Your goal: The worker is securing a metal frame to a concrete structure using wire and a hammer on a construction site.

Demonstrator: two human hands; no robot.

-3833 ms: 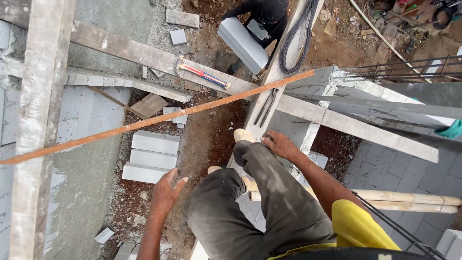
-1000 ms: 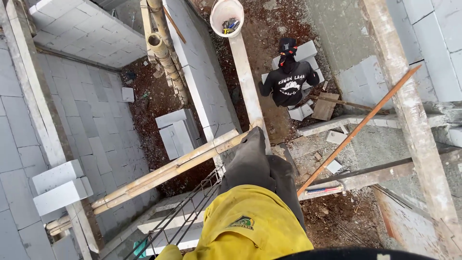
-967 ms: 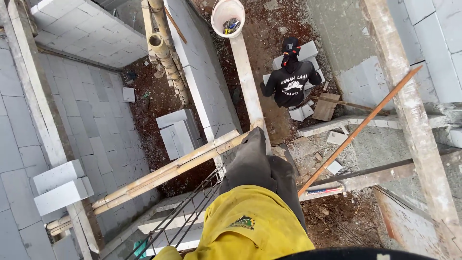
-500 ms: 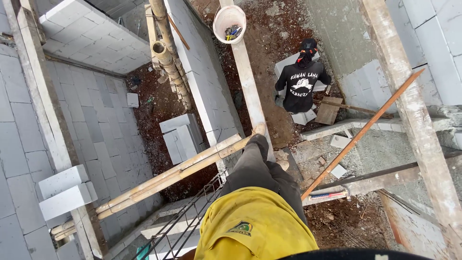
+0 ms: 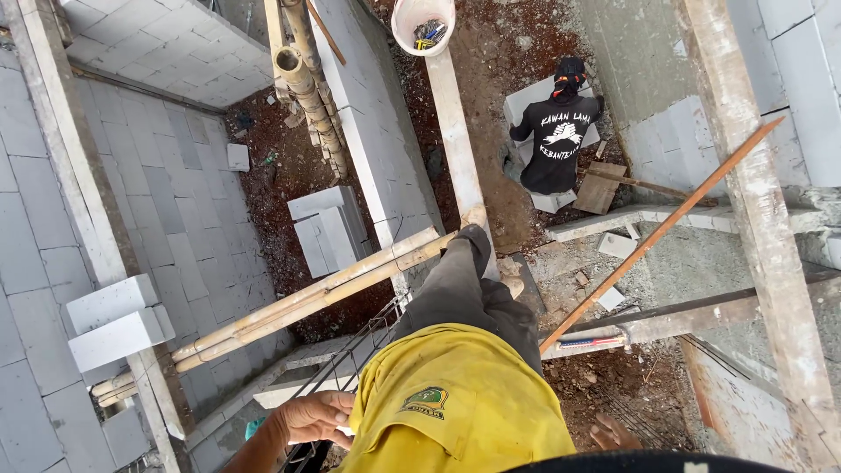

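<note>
I look straight down from a high perch over a building site. My left hand (image 5: 315, 419) is low at the bottom, fingers curled around the top of a rebar cage (image 5: 368, 337) beside my yellow shirt (image 5: 455, 403). Only the fingertips of my right hand (image 5: 613, 434) show at the bottom edge, over red soil. My grey-trousered leg (image 5: 464, 285) reaches onto a pair of bamboo poles (image 5: 307, 302) where a long wooden plank (image 5: 455, 131) meets them.
A person in a black shirt (image 5: 559, 131) crouches on the ground below, by grey blocks. A white bucket (image 5: 423, 22) sits at the plank's far end. An orange pole (image 5: 657, 236) slants on the right. Loose grey blocks (image 5: 118, 320) lie on the left wall.
The view has shifted a little downward. My left hand has come into sight at the bottom on the rebar. The person below stays crouched in the same spot.
</note>
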